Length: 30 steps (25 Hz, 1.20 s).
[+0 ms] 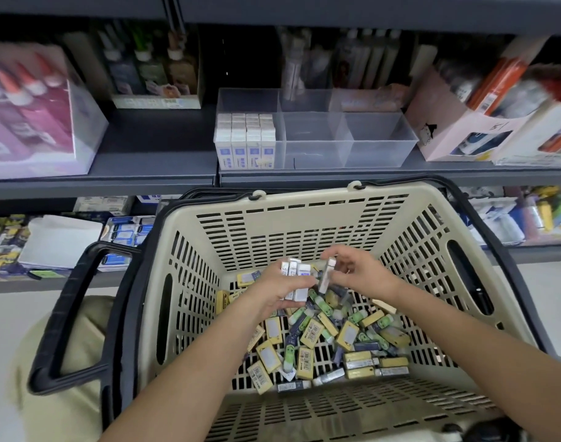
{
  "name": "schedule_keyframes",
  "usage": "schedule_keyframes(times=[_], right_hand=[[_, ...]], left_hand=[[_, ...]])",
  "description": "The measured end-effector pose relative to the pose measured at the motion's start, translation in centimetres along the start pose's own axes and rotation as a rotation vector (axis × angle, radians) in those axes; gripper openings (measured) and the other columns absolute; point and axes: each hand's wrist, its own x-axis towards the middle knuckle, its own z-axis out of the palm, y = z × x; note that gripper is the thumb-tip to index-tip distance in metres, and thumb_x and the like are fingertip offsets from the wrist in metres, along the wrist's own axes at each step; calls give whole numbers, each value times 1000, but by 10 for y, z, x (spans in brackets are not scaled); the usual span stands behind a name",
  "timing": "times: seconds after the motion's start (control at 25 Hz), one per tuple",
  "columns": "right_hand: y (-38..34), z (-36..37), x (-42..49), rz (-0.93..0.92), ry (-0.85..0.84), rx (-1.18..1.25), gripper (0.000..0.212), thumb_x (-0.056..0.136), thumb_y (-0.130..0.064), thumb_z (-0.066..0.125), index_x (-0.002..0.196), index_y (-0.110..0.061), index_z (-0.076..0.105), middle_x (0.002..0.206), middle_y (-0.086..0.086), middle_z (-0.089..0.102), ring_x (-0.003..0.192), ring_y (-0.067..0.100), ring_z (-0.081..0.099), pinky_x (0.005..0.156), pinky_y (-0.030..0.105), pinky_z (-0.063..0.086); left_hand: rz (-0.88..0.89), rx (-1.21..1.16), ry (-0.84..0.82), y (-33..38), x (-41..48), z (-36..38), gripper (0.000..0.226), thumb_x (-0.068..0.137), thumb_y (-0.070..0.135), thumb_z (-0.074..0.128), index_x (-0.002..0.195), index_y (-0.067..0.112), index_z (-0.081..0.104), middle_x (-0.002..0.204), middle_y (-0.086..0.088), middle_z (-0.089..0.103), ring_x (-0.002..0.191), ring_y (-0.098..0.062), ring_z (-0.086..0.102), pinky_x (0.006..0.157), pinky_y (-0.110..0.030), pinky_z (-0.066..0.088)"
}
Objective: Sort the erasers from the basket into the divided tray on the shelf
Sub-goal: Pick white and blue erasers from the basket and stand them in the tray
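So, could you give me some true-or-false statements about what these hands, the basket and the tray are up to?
1. The left hand holds several white erasers. True.
2. The basket is empty. False: a loose pile of yellow, green and dark erasers lies in it.
3. The tray has rows of white boxes in its left compartment. True.
4. The right hand holds nothing. False: it pinches a single eraser.
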Motion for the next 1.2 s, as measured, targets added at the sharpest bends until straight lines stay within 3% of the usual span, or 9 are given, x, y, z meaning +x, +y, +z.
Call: schedule_keyframes(times=[0.08,0.16,0.32,0.52,0.64,0.84,0.96,1.08,1.2], right_hand=[[-17,-2,-4,-22,-8,140,7,83,-15,67,85,-21,64,72,-1,68,60,7,61,62,21,51],[-31,-7,-7,-36,7,210,11,87,-11,61,79,-18,64,64,-1,66,50,4,58,54,15,48],[-53,-19,-10,-70,6,287,19,94,-10,49,85,-16,65,59,0,61,45,5,53,47,12,41],[-79,-35,-4,-97,55,376,13,93,-12,51,96,-11,64,57,-2,60,46,6,50,47,15,41],[-101,-39,2,-167,114,329,12,93,-13,52,91,-13,64,60,-4,60,51,5,53,50,13,41],[-141,-55,26,-266,273,135,21,89,-17,55,79,-32,65,56,-13,62,53,-2,56,53,12,44],[-159,-74,47,-238,344,21,22,82,-15,57,77,-36,64,63,-3,66,52,6,59,51,18,45],[-169,-87,68,-240,458,-71,23,80,-17,60,77,-39,62,77,1,69,72,16,64,71,29,50],[-175,-90,86,-241,473,-153,21,78,-18,59,88,-36,61,78,-10,65,64,-2,57,64,17,44]], left_hand=[[23,13,-42,7,-4,-1,45,72,10,80,112,11,59,89,-2,73,79,-15,69,60,-27,56],[44,28,-72,17,-9,-3,30,73,11,79,98,15,62,76,3,74,69,-11,70,57,-25,55],[120,75,-70,40,-20,-7,20,73,11,78,85,16,63,69,1,72,62,-11,69,52,-23,53],[261,85,-25,77,-33,-10,28,70,11,80,91,15,63,71,0,72,63,-13,68,55,-26,54],[399,120,21,100,-37,-14,29,72,9,78,92,18,59,72,2,68,64,-12,65,56,-26,53],[574,101,87,130,-39,-22,25,72,9,78,86,18,58,70,2,65,64,-13,62,57,-29,54],[619,-29,138,146,-34,-35,24,75,11,77,89,18,59,78,-4,68,71,-17,65,60,-31,55],[637,-113,192,149,-25,-46,25,75,12,77,90,23,61,83,-3,71,79,-21,69,71,-35,58],[650,-157,194,147,-18,-52,27,74,12,77,93,23,62,93,-7,73,92,-27,69,73,-34,57]])
